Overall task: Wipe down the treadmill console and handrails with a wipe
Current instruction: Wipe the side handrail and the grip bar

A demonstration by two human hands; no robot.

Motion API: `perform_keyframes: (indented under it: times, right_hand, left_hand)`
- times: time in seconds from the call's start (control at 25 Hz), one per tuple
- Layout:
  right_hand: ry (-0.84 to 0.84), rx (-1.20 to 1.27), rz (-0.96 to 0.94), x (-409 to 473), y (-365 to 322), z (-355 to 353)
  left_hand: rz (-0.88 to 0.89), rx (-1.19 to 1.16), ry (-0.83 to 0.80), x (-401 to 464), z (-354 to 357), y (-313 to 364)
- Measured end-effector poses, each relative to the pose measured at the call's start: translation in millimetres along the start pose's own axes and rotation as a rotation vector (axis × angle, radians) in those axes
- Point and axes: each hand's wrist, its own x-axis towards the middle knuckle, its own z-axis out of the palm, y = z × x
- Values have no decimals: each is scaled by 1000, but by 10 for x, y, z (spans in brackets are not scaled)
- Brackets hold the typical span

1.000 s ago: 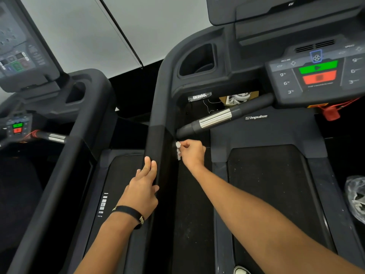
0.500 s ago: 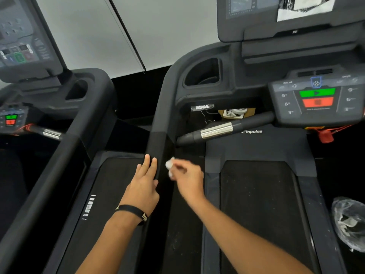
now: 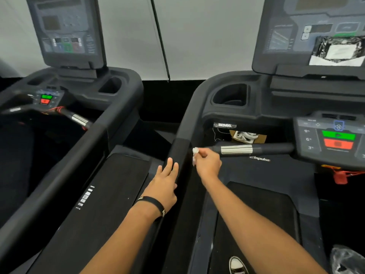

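The person's right hand (image 3: 208, 165) is closed around a small white wipe (image 3: 195, 156), a crumpled bit of which sticks out past the knuckles, pressed against the inner face of the treadmill's left handrail (image 3: 178, 151); the hand sits just below the tip of the front grip bar (image 3: 252, 149), whose metal sensor band lies to its right. The left hand (image 3: 164, 184) lies flat and open on the top and outer side of the same handrail, fingers stretched forward, holding nothing; a black wristband (image 3: 153, 204) circles its wrist. The control panel (image 3: 333, 139) with green and red buttons is at the right, well apart from both hands; a second treadmill (image 3: 79, 115) stands to the left; the toe of a shoe (image 3: 238, 265) shows at the bottom edge.
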Motion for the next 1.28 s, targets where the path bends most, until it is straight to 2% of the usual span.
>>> perform_keyframes:
  times: [0.12, 0.2, 0.28, 0.32, 0.44, 0.48, 0.6, 0.68, 0.8, 0.96, 1.04, 1.2, 1.28]
  right_hand:
    - [-223, -18, -52, -344, 63, -220]
    - [-256, -130, -227, -216, -43, -295]
    - [-185, -355, -467, 319, -202, -280]
    - [-230, -524, -540, 594, -286, -269]
    - [-507, -1020, -593, 1145, -243, -242]
    - [-557, -1057, -607, 1191, -180, -263]
    - [-633, -942, -638, 1180, -157, -372]
    - [-705, -883, -729, 1203, -185, -445]
    - [-726, -905, -1022, 1069, -72, -550]
    - [-799, -1071, -1410, 989, 15, -789]
    - [-839, -1141, -1378, 1034, -49, -765]
    - [-756, -1093, -1074, 851, -60, -485]
    - [-780, -1025, -943, 818, -52, -440]
  left_hand:
    - [2, -1, -33, 74, 0, 0]
    - [-1, -34, -11, 148, -99, 31]
    - [-17, -89, 48, 252, -186, 67]
    - [-36, -115, 74, 300, -203, 84]
    - [-89, -127, 86, 403, -164, 99]
    - [-99, -110, 74, 431, -151, 115]
    - [-97, -28, 52, 540, -151, 220]
    - [-91, 13, 52, 649, -182, 313]
    - [-115, 46, 37, 787, -209, 392]
    - [-123, 34, -9, 790, -226, 380]
    - [-118, 17, -28, 783, -253, 375]
    - [-123, 28, -28, 791, -260, 369]
    - [-126, 45, -25, 795, -241, 372]
